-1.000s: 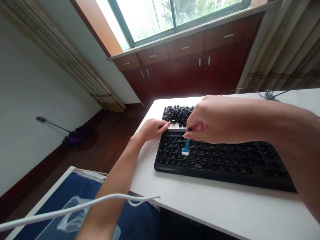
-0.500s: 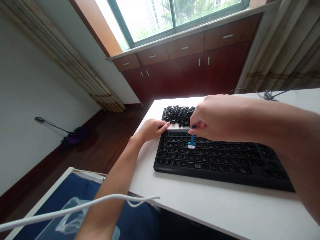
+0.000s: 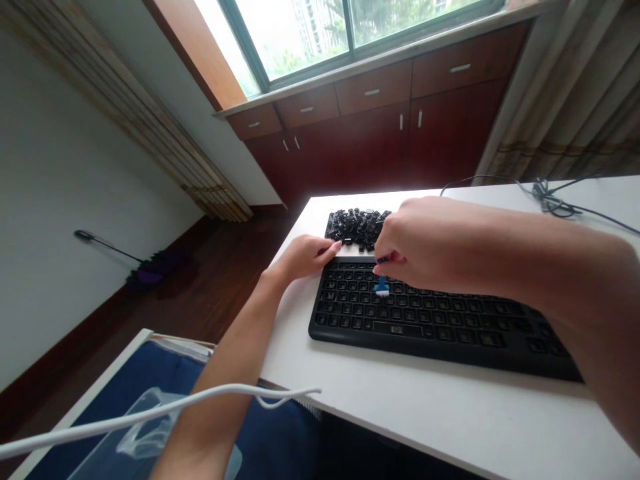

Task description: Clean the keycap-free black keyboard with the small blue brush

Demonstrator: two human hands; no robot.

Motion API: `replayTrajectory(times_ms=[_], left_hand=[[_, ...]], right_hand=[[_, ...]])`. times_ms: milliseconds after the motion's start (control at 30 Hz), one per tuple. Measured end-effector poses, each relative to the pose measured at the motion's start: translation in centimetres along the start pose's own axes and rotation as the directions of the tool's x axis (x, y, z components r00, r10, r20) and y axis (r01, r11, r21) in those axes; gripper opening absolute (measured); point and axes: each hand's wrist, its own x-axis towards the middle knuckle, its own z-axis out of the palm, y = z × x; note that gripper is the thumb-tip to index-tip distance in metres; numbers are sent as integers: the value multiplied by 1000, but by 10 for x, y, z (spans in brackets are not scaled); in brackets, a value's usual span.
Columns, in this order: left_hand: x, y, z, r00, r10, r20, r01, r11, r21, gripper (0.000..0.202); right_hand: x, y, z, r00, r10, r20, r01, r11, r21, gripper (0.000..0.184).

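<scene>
A black computer keyboard (image 3: 425,327) lies on the white table (image 3: 425,407), its keys dark and lettered. Behind it sits a heap of loose black keycaps (image 3: 356,229). My right hand (image 3: 425,250) pinches the dark handle end of a small blue brush with white bristles (image 3: 382,287), and the bristles rest on the keys near the top middle of the keyboard. My left hand (image 3: 305,258) lies on the table by the keyboard's rear left corner, next to the heap, holding nothing.
A tangled dark cable (image 3: 550,200) lies at the table's far right. A white cable (image 3: 165,407) crosses low in view, above a blue cloth with clear plastic (image 3: 150,427). Wooden cabinets (image 3: 370,127) stand beyond the table, and a broom (image 3: 150,267) lies on the floor.
Since a second ago, the brush and my right hand have shifted right and slightly up along the keyboard. My left hand has stayed in place.
</scene>
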Motion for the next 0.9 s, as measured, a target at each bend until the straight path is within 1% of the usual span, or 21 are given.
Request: replayTrajectory(times_ms=[133, 233, 333, 467, 567, 667, 800, 900], left_hand=[[0, 0, 0, 1000, -10, 5, 10, 1000, 9, 54], [0, -1, 0, 1000, -7, 5, 7, 1000, 8, 53], [-1, -2, 0, 1000, -5, 7, 5, 1000, 9, 53], [-1, -1, -1, 1000, -11, 13, 11, 1000, 14, 54], [-1, 0, 0, 1000, -4, 9, 3, 1000, 2, 54], [-1, -1, 1, 1000, -8, 6, 8, 1000, 3, 54], [-1, -1, 1, 1000, -9, 8, 9, 1000, 5, 54], [-1, -2, 1, 1000, -13, 14, 13, 1000, 5, 54]], right_hand=[[2, -7, -7, 1000, 26, -11, -27, 997, -72, 18], [3, -13, -15, 998, 9, -67, -17, 992, -124, 22], [2, -13, -18, 993, -6, -115, -7, 993, -117, 27], [0, -2, -11, 997, 13, -82, -18, 998, -58, 22], [-1, 6, -2, 998, 32, -62, -33, 999, -13, 23], [1, 8, 3, 998, 41, -48, -42, 999, -7, 22], [6, 2, 0, 999, 7, -42, -10, 997, -79, 21], [7, -4, -8, 996, -6, -87, -10, 984, -180, 24]])
